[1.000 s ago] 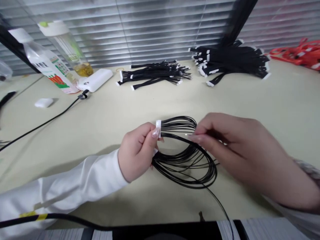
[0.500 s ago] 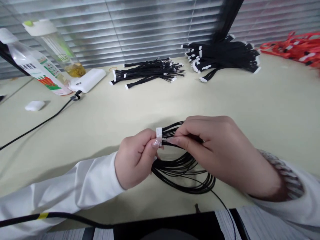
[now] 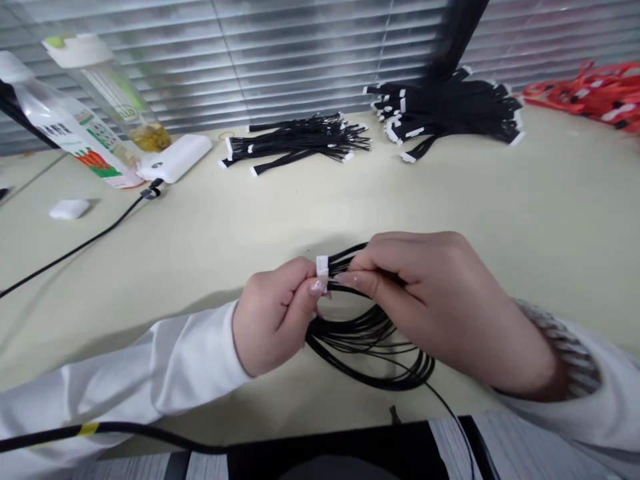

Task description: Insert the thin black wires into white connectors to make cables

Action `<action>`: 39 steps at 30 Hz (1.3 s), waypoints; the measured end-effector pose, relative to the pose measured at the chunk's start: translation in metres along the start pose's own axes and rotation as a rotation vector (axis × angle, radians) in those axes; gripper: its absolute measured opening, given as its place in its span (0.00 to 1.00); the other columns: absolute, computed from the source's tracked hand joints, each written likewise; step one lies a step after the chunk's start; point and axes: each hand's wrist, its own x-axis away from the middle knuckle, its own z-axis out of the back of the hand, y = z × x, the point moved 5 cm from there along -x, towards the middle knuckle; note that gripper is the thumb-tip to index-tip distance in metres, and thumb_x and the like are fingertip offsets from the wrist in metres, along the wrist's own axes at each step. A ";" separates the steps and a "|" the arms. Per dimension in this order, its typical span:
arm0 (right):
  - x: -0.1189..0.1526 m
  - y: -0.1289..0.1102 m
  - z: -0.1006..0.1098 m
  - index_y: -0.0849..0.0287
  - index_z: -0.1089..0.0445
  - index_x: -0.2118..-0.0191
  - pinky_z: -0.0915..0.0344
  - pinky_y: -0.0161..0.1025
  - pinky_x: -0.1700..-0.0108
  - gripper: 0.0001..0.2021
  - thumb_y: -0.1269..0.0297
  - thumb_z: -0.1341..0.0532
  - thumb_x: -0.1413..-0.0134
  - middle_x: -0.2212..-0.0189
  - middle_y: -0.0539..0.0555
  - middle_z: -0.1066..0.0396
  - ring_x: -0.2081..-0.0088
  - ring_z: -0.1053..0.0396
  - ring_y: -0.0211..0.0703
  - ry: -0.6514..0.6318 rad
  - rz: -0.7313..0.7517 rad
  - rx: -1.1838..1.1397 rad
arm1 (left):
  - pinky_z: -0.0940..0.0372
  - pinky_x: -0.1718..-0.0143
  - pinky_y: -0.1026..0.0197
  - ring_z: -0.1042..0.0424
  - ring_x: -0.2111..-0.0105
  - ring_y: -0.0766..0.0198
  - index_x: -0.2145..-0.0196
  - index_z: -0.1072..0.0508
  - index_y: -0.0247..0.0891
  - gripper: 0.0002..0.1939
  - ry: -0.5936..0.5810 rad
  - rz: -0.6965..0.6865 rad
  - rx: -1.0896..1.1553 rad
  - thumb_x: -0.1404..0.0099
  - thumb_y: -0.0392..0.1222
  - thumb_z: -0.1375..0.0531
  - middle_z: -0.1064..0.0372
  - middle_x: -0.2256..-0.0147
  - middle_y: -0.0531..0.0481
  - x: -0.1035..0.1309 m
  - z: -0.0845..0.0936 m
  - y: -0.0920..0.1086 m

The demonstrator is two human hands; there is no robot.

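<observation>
- My left hand [image 3: 275, 320] pinches the small white plastic connector [image 3: 322, 267] of a coiled bundle of thin black wires [image 3: 373, 347], just above the pale counter [image 3: 300, 207].
- My right hand [image 3: 440, 300] is closed on the wires right beside the connector.
- Judging by this, I am gathering the loop; next it needs a firm hold at the connector so the strands stay together.

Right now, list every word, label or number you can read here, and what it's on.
None can be read for certain.
Carton: dark print on a white, green and red label, too blurred to read.
Bottle: green oval logo, too blurred to read.
White connector pinched in the left hand: no marking shows.
</observation>
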 end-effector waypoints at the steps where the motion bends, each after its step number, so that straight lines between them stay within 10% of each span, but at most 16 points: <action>1: 0.000 -0.001 -0.001 0.59 0.34 0.76 0.45 0.33 0.73 0.12 0.66 0.44 0.43 0.79 0.47 0.33 0.76 0.38 0.32 0.005 0.005 0.021 | 0.41 0.84 0.70 0.34 0.83 0.71 0.78 0.40 0.39 0.14 -0.006 -0.005 0.007 0.34 0.37 0.52 0.37 0.85 0.56 0.000 -0.001 0.000; 9: -0.003 0.001 0.000 0.59 0.33 0.75 0.44 0.32 0.71 0.10 0.67 0.44 0.44 0.78 0.47 0.32 0.75 0.36 0.31 0.021 0.047 0.035 | 0.47 0.91 0.72 0.41 0.91 0.76 0.77 0.38 0.38 0.15 -0.010 0.097 0.143 0.34 0.40 0.52 0.38 0.85 0.57 -0.001 -0.005 -0.005; 17: -0.006 0.051 0.033 0.60 0.31 0.64 0.45 0.36 0.72 0.10 0.59 0.41 0.48 0.77 0.50 0.32 0.75 0.35 0.38 0.116 -0.101 0.385 | 0.52 0.97 0.71 0.45 0.95 0.74 0.73 0.35 0.37 0.18 0.333 0.442 0.488 0.36 0.55 0.49 0.42 0.87 0.59 -0.007 0.002 -0.043; 24: 0.011 0.046 0.002 0.51 0.30 0.65 0.50 0.33 0.76 0.09 0.58 0.46 0.45 0.81 0.47 0.33 0.78 0.36 0.36 -0.512 -0.156 0.281 | 0.49 0.97 0.70 0.48 0.95 0.75 0.76 0.36 0.36 0.17 0.540 0.599 0.688 0.40 0.53 0.44 0.48 0.88 0.62 -0.015 0.011 -0.061; 30: 0.010 0.050 0.021 0.56 0.33 0.67 0.50 0.37 0.78 0.10 0.63 0.50 0.44 0.83 0.49 0.33 0.82 0.37 0.40 -0.071 -0.225 0.514 | 0.48 0.96 0.70 0.48 0.95 0.75 0.75 0.35 0.35 0.17 0.544 0.614 0.718 0.40 0.53 0.44 0.48 0.88 0.62 -0.015 0.009 -0.063; 35: 0.016 0.035 0.051 0.56 0.30 0.54 0.35 0.45 0.57 0.15 0.65 0.42 0.48 0.50 0.54 0.32 0.56 0.30 0.47 0.430 -0.183 0.082 | 0.50 0.97 0.71 0.48 0.95 0.75 0.75 0.35 0.36 0.18 0.519 0.629 0.691 0.42 0.55 0.42 0.47 0.86 0.62 -0.013 0.008 -0.064; 39: 0.019 0.039 0.057 0.49 0.30 0.54 0.32 0.44 0.58 0.14 0.69 0.43 0.45 0.65 0.49 0.27 0.65 0.29 0.38 0.690 -0.180 -0.564 | 0.51 0.97 0.71 0.47 0.95 0.75 0.74 0.35 0.36 0.19 0.476 0.578 0.629 0.40 0.57 0.46 0.45 0.86 0.61 -0.012 0.007 -0.062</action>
